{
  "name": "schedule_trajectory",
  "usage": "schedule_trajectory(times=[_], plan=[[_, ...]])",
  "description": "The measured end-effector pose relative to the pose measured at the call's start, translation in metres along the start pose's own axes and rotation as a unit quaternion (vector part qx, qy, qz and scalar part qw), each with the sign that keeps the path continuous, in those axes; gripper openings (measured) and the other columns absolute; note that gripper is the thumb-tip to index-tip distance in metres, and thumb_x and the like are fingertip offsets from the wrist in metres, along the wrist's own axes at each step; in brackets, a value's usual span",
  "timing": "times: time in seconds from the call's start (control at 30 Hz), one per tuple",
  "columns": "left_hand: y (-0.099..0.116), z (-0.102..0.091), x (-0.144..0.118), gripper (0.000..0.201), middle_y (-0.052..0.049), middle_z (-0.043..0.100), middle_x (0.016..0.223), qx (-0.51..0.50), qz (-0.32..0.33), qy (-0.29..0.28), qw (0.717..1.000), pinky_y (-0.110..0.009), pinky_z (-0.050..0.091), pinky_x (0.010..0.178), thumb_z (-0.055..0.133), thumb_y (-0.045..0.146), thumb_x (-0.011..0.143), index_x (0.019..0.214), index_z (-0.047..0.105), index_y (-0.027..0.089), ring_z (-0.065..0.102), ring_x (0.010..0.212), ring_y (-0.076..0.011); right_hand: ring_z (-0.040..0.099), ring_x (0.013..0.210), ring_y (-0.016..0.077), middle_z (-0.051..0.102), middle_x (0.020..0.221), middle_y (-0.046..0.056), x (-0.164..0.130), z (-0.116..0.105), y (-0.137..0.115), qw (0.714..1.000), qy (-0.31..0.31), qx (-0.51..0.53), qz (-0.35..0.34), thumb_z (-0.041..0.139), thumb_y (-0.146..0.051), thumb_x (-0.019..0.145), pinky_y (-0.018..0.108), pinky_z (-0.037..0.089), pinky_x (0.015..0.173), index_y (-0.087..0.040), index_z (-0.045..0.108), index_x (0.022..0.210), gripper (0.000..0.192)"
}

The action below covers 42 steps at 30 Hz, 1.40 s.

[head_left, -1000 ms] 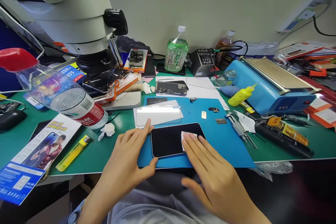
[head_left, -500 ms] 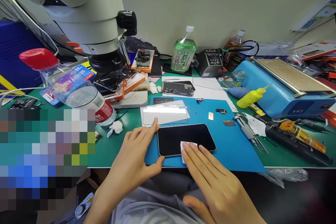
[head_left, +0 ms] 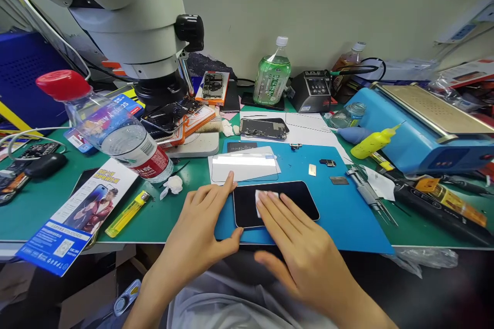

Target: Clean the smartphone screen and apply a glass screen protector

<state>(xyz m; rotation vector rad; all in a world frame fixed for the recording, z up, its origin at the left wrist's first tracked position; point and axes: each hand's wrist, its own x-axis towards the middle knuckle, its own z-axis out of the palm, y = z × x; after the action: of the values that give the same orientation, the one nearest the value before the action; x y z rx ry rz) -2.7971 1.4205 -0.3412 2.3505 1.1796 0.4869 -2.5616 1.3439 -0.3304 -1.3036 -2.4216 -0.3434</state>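
Left of the phone [head_left: 276,203], a tilted water bottle [head_left: 116,131] is part full. Our left hand [head_left: 196,231] brackets the phone's left end, fingers spread and flat, thumb at the near corner, likely to steady it. Our right hand [head_left: 297,244] presses a white wipe [head_left: 259,198] onto the phone's glass with straight fingers. Behind the phone stands a green bottle [head_left: 272,74], nearly full.

A white microscope [head_left: 127,25] is looming at ten o'clock over the green counter [head_left: 42,205]. A clear bottle with a red cap [head_left: 111,131] is lying tilted at nine o'clock, a yellow lighter [head_left: 127,213] sitting just below it. A green bottle [head_left: 271,76] is standing upright at twelve o'clock. A blue heating machine [head_left: 420,128] is sitting at two o'clock, tweezers [head_left: 368,195] lying near it.
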Motion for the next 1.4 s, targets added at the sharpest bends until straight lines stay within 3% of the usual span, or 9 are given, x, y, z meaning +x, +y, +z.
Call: schedule_trajectory(times=[0.1,0.3,0.5,0.7,0.87,0.97,1.1,1.3,1.4], plan=[[0.000,0.001,0.000,0.108,0.004,0.057,0.159,0.000,-0.004,0.001,1.000,-0.043,0.033,0.113,0.069,0.029,0.094,0.169,-0.005,0.048,0.047,0.138,-0.0265,0.059,0.144,0.0367,0.060,0.153,0.023,0.014,0.006,0.001,1.000,0.008,0.002,0.009,0.049,-0.048,0.111,0.055,0.055,0.119,0.004,0.060,0.147,0.064],[0.002,-0.002,-0.001,0.116,0.003,0.059,0.157,-0.018,0.000,0.004,1.000,-0.046,0.035,0.113,0.071,0.026,0.092,0.168,-0.014,0.048,0.048,0.139,-0.0273,0.055,0.148,0.0387,0.056,0.157,0.024,-0.001,-0.005,-0.010,0.999,-0.007,0.000,-0.045,0.051,-0.056,0.108,0.051,0.061,0.111,0.006,0.059,0.147,0.073],[0.002,-0.005,0.000,0.119,0.002,0.058,0.158,-0.024,-0.007,-0.003,1.000,-0.049,0.039,0.112,0.072,0.025,0.093,0.166,-0.018,0.053,0.049,0.140,-0.0290,0.061,0.142,0.0366,0.060,0.153,0.023,0.027,0.008,-0.003,1.000,0.007,-0.003,-0.013,0.046,-0.050,0.111,0.053,0.057,0.117,0.004,0.060,0.146,0.066],[0.002,-0.006,0.000,0.118,-0.001,0.058,0.158,-0.039,-0.002,-0.011,0.999,-0.052,0.040,0.114,0.072,0.026,0.094,0.167,-0.018,0.051,0.049,0.141,-0.0297,0.056,0.147,0.0386,0.057,0.156,0.023,0.004,-0.006,-0.016,0.998,-0.006,-0.007,-0.068,0.052,-0.054,0.108,0.050,0.061,0.111,0.004,0.062,0.145,0.070],[-0.002,-0.006,-0.002,0.116,0.000,0.057,0.159,-0.048,-0.002,-0.012,0.999,-0.054,0.041,0.116,0.072,0.031,0.097,0.165,-0.019,0.053,0.048,0.141,-0.0301,0.062,0.142,0.0350,0.060,0.154,0.021,0.033,0.008,-0.012,0.999,-0.006,0.016,-0.027,0.047,-0.047,0.111,0.051,0.056,0.118,0.004,0.060,0.147,0.063],[-0.003,-0.008,-0.003,0.116,0.000,0.054,0.161,-0.061,-0.007,-0.014,0.998,-0.053,0.041,0.117,0.073,0.031,0.097,0.166,-0.018,0.053,0.047,0.142,-0.0298,0.059,0.145,0.0354,0.059,0.155,0.022,0.037,0.010,-0.014,0.999,-0.008,0.027,-0.028,0.045,-0.051,0.111,0.051,0.053,0.121,0.005,0.060,0.147,0.068],[-0.003,-0.014,-0.004,0.120,0.004,0.046,0.169,-0.101,-0.007,-0.036,0.994,-0.051,0.039,0.122,0.075,0.024,0.093,0.167,-0.014,0.054,0.041,0.146,-0.0282,0.054,0.149,0.0377,0.053,0.159,0.023,0.019,0.000,-0.020,0.997,-0.026,0.020,-0.076,0.049,-0.059,0.108,0.050,0.057,0.117,0.004,0.057,0.149,0.077],[-0.009,-0.015,-0.008,0.116,-0.002,0.043,0.170,-0.120,-0.016,-0.047,0.992,-0.055,0.037,0.125,0.080,0.029,0.093,0.169,-0.005,0.052,0.039,0.148,-0.0296,0.060,0.144,0.0348,0.061,0.154,0.023,0.040,0.012,-0.012,0.999,0.006,0.049,-0.016,0.051,-0.046,0.110,0.052,0.052,0.122,0.003,0.060,0.147,0.062],[-0.010,-0.013,-0.009,0.115,-0.003,0.042,0.171,-0.119,-0.020,-0.039,0.992,-0.055,0.037,0.125,0.082,0.031,0.091,0.169,-0.001,0.052,0.040,0.149,-0.0287,0.060,0.144,0.0357,0.061,0.154,0.022,0.035,0.010,-0.015,0.998,0.013,0.054,-0.029,0.052,-0.041,0.110,0.051,0.054,0.121,0.002,0.063,0.145,0.057]])
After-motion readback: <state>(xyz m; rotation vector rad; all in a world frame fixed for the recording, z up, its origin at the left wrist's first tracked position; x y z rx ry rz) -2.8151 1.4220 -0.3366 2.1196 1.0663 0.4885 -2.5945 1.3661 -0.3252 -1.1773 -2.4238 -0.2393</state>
